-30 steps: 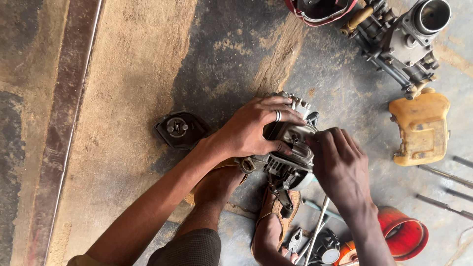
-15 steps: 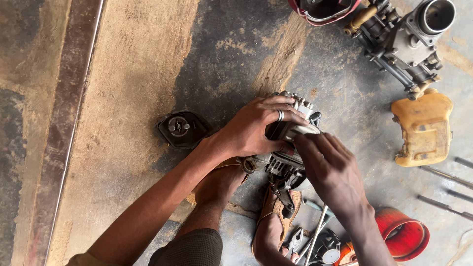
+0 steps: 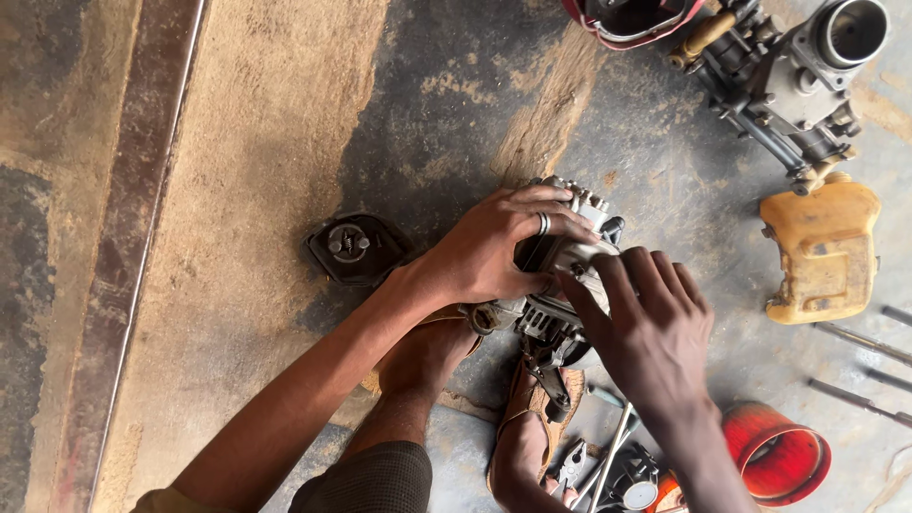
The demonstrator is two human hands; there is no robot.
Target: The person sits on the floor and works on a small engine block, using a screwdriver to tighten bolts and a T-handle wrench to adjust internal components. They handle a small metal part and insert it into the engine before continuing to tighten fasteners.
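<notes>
Stained concrete floor [image 3: 285,142]; left hand [image 3: 494,252], right hand [image 3: 651,328] clamped on finned metal engine [image 3: 560,285].

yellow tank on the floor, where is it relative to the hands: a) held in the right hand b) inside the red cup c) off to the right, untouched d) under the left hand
c: the yellow tank lies apart on the floor, right of both hands, which rest on the small engine.

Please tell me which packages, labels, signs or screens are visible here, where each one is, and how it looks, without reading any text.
No labels, signs or screens show.
Yellow plastic container: on the floor at right, boxy, dirty yellow.
Red cup: lower right on the floor, round, open, lying on its side.
Round gauge: bottom edge, among the tools, white face in a dark casing.
</notes>
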